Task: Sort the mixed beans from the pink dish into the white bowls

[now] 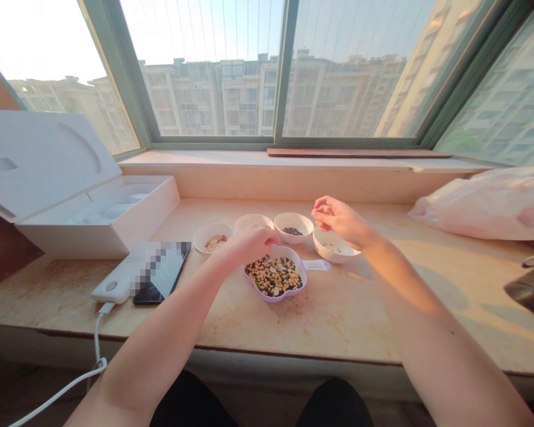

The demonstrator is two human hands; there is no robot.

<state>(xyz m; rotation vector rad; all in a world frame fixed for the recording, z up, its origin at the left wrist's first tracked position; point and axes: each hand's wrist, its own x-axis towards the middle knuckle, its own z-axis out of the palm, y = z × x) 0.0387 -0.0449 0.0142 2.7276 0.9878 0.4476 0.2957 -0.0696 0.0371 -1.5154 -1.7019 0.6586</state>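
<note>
While curled low over the upper left of a scalloped dish (267,300), the left hand (249,246), knuckles up, fingers folded downward, tips hidden from view; no telling whether touching the rim or holding anything. Dish near mid-frame on a marble-look ledge (338,314), with lilac rim and a heap of mixed beans (273,276), yellow, dark and pale. Long axis roughly left to right, slightly tilted, with no clear pointing end. Right hand (338,222) higher, to the right of the dish, above a white bowl (336,246) holding a few pale seeds. Its fingers (320,213) closed into a pinch, pointing left, thumb against fingertips; anything between them too small to tell. Just left of that hand, a white bowl of black seeds (293,228). Farther left, a white bowl (253,222), contents hidden, and another white bowl (213,239) with reddish and pale pieces. Small label (315,265) just beside the dish, lower right of the bowls. Lower left, a white power bank (111,284) with white cable (95,347), touching a phone (160,281), partly pixelated. Upper left, an open white box (84,219). Far right, a pale plastic bag (485,204).
</note>
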